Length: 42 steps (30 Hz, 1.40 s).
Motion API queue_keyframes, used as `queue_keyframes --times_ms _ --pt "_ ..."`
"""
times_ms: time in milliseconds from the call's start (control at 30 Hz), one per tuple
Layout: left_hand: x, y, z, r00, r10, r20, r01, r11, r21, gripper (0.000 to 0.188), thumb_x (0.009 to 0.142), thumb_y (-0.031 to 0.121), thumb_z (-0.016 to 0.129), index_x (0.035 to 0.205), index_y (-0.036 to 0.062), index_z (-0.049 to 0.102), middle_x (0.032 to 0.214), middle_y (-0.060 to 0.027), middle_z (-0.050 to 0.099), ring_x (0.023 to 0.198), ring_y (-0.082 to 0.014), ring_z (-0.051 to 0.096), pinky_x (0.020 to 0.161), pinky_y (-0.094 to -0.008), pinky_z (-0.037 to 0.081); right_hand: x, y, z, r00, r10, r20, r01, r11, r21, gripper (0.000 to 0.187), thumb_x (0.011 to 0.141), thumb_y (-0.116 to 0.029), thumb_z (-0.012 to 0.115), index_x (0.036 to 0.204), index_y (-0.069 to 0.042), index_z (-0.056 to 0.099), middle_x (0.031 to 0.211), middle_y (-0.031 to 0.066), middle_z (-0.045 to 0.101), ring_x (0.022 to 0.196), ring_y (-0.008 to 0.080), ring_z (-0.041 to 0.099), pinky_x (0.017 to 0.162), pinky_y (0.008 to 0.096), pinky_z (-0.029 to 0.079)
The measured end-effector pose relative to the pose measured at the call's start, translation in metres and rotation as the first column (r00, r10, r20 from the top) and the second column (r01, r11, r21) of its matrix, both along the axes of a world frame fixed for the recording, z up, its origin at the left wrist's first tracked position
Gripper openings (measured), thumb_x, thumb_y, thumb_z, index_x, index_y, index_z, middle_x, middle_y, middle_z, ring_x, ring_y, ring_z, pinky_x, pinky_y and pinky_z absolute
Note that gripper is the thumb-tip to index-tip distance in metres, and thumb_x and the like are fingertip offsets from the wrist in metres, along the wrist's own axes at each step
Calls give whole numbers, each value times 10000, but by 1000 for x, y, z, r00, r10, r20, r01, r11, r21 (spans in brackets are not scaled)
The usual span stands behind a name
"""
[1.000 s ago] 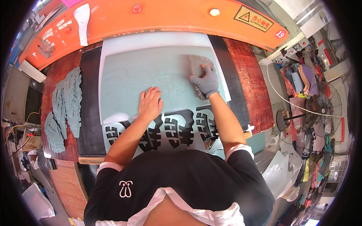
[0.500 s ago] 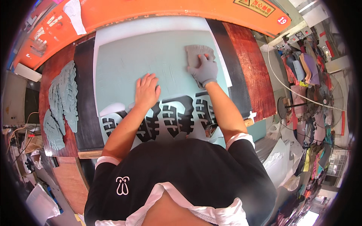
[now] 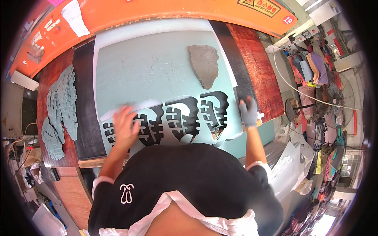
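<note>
A pale green foam sheet (image 3: 118, 70) lies over the work table, with faint cut lines across its upper half. On its right part rests a thick grey cutting die (image 3: 204, 65), tapered toward me, with no hand on it. Nearer me, the sheet has a row of sole-shaped cut-outs (image 3: 182, 118) showing black underneath. My bare left hand (image 3: 126, 124) hovers or rests over the left cut-outs, fingers spread and slightly blurred, holding nothing. Beside the sheet's right edge is my right hand (image 3: 249, 112) in a grey glove, fingers apart and empty.
An orange machine beam (image 3: 157, 15) spans the far side. Cut green pieces (image 3: 63, 110) are piled on the table's left. A white cable (image 3: 303, 92), a fan (image 3: 334, 94) and stacks of coloured sheets (image 3: 315, 70) stand at the right.
My right hand has let go of the grey die and moved right and toward me. The die now lies turned, with its narrow end nearer me. My left hand has moved left and nearer.
</note>
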<state>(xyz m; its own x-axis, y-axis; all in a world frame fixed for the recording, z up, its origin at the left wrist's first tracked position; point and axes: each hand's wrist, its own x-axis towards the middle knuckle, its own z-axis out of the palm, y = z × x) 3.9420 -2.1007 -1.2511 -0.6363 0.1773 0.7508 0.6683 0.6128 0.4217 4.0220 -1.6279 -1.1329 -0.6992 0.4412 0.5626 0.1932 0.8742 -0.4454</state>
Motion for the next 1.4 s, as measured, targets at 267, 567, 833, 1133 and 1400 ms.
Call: queue_keyframes --times_ms 267,567,833,1133,1400 --pt "70 -76 -77 802 430 415 -518 846 124 262 870 177 582 1057 -2 540 864 -123 566 790 -302 547 726 -380 436 26 8 -64 933 110 -343 -131 991 -39 335 819 -255 648 993 18 561 935 160 590 893 295 574 800 360 449" --pt "69 -75 -105 750 462 474 -603 772 201 454 889 306 554 549 7 525 577 -209 503 489 -360 470 501 -453 382 10 2 -49 954 135 -268 -104 987 124 284 828 -259 617 946 -4 575 882 147 597 800 286 581 719 364 463" --pt "81 -63 -139 778 578 245 -627 700 341 434 879 321 557 593 -4 572 568 -186 535 512 -325 508 521 -442 389 -18 -54 71 726 607 -324 -531 794 297 219 922 -190 456 861 -5 556 769 183 559 753 366 550 676 409 440" --pt "65 -69 -168 701 649 296 -712 660 239 456 872 392 479 651 15 611 649 -208 579 550 -385 556 499 -477 409 13 12 -18 783 583 -218 -435 763 478 210 878 -222 487 759 -58 541 709 181 557 680 365 584 584 468 450" --pt "54 -71 -175 742 598 303 -669 689 278 494 891 371 485 584 -13 538 560 -227 508 517 -405 502 501 -488 366 -12 38 -57 963 270 -6 -211 767 605 247 805 -311 535 730 -107 653 775 91 608 732 294 571 675 418 443"
